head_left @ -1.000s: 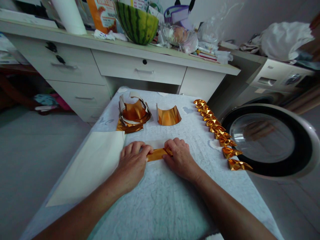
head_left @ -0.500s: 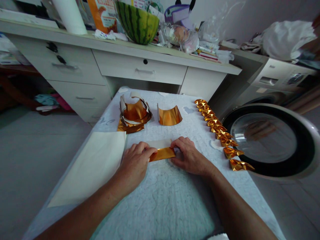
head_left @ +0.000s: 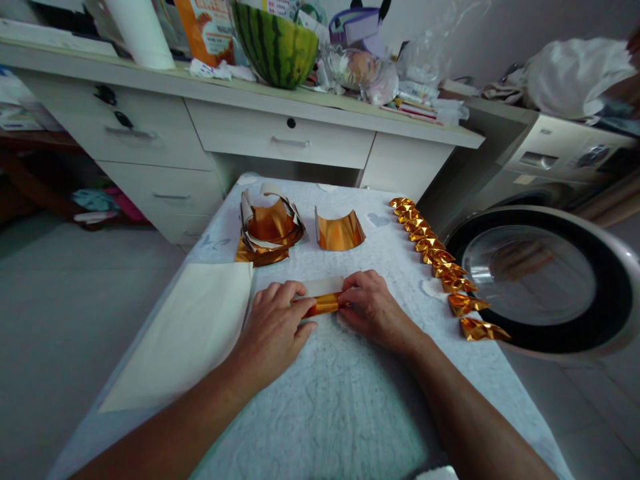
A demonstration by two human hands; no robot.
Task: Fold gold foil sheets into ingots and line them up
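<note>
Gold paper lies under the left hand — thumb apart — clamped by the right hand.

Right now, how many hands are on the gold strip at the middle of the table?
2: the left hand is at the left end of the gold strip, the right hand at its right end. Neither hand is hidden.

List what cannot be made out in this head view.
Gold strip, both ends: head view, partly covered by left hand and right hand.
Curled gold sheets, exact count: head view, hidden by overlap.
Orange packet, top: head view, cut off by upper edge.
White object, full shape: head view, cut off by lower edge.
</note>
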